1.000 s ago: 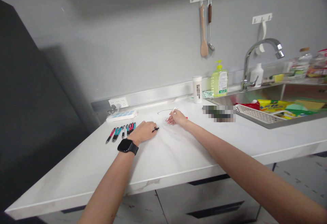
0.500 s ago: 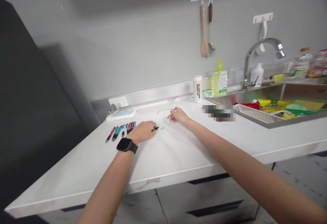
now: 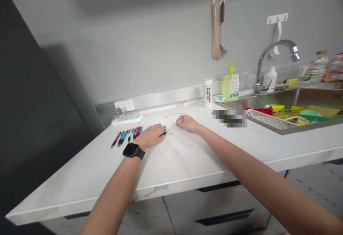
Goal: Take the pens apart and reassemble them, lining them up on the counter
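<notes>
My left hand (image 3: pixel 150 136) lies palm down on the white counter (image 3: pixel 171 163), fingertips on a short black pen part (image 3: pixel 162 134) that sticks out from under them. Just beyond it rests a tiny silver piece (image 3: pixel 170 133). My right hand (image 3: pixel 187 123) sits curled on the counter, a small white tip (image 3: pixel 181 128) showing under it; the rest of that piece is hidden. Behind both hands lies a thin curved wire (image 3: pixel 175 115). A row of several pink, teal and black pens (image 3: pixel 127 136) lies left of my left hand.
A power strip (image 3: pixel 127 119) and wall socket (image 3: pixel 123 105) sit at the back left. A white canister (image 3: pixel 207 93) and green soap pump (image 3: pixel 230 85) stand behind my right hand. To the right is a steel sink (image 3: pixel 281 129) holding a white basket (image 3: pixel 265 117) and packets.
My right hand has lowered to the counter, and the thin white stick no longer stands up above its fingers. My left hand has barely moved. The view has shifted slightly.
</notes>
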### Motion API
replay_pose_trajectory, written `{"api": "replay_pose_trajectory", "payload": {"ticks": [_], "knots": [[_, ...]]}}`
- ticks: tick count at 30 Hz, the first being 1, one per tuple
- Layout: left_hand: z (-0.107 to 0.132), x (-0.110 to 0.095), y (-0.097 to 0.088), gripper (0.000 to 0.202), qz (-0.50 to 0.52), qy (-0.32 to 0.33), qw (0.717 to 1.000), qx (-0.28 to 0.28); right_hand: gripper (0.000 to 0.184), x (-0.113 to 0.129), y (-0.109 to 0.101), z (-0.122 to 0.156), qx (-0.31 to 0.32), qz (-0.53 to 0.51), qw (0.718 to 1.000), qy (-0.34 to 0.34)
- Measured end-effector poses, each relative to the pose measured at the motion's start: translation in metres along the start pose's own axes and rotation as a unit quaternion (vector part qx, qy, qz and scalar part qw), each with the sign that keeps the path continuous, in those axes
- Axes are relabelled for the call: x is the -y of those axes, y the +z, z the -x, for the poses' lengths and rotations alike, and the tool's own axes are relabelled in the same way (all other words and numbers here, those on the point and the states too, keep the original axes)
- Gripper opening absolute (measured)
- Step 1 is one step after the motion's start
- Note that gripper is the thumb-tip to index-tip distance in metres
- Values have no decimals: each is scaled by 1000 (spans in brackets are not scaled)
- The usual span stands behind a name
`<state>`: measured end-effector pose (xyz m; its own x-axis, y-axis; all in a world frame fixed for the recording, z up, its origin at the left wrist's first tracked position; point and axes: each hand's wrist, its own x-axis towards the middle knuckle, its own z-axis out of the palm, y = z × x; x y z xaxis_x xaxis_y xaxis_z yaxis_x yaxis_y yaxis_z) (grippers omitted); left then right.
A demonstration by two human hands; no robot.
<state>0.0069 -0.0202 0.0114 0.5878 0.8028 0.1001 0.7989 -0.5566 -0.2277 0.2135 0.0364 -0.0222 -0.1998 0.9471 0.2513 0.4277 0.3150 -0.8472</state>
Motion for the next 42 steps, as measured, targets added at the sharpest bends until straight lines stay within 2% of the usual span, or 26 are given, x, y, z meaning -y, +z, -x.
{"api": "replay_pose_trajectory", "payload": {"ticks": [6, 8, 12, 16, 19, 21, 26, 29, 30, 32, 34, 39, 42], "knots": [[-3, -2, 2, 30, 25, 68, 997, -31, 10, 1, 3, 5, 91, 92, 990, -46], [-3, -3, 2, 31, 40, 76, 996, -26, 12, 1, 4, 4, 96, 118, 987, -51], [-3, -6, 1, 33, 55, 69, 996, -20, 18, -1, 1, 0, 13, 187, 981, -58], [-3, -11, -1, 34, 46, 57, 997, -19, 25, -7, -13, -1, -80, 264, 961, 0], [-3, -11, -1, 33, 22, 24, 999, -20, 21, -12, -21, 0, -88, 253, 962, 49], [-2, -8, 0, 33, 11, -1, 1000, -16, 18, -13, -23, 0, -79, 238, 966, 56], [1, 4, 2, 27, 11, -34, 999, 10, 17, -7, -17, -5, -90, 86, 990, 62], [2, 6, 1, 22, 17, -51, 998, 17, 17, -1, -16, -5, -67, -46, 993, 83], [3, 6, 0, 20, 18, -54, 998, 19, 17, 1, -16, -4, -54, -118, 987, 94], [3, 6, 0, 19, 18, -60, 998, 20, 15, 4, -18, -1, -20, -268, 956, 116], [3, 6, 0, 22, 19, -67, 997, 21, 11, 5, -20, 1, 15, -352, 927, 127], [3, 8, 1, 29, 26, -76, 996, 26, 15, 7, -21, 3, 73, -417, 893, 150], [3, 8, 2, 28, 27, -73, 997, 30, 11, 9, -20, 5, 108, -424, 885, 157]]}}
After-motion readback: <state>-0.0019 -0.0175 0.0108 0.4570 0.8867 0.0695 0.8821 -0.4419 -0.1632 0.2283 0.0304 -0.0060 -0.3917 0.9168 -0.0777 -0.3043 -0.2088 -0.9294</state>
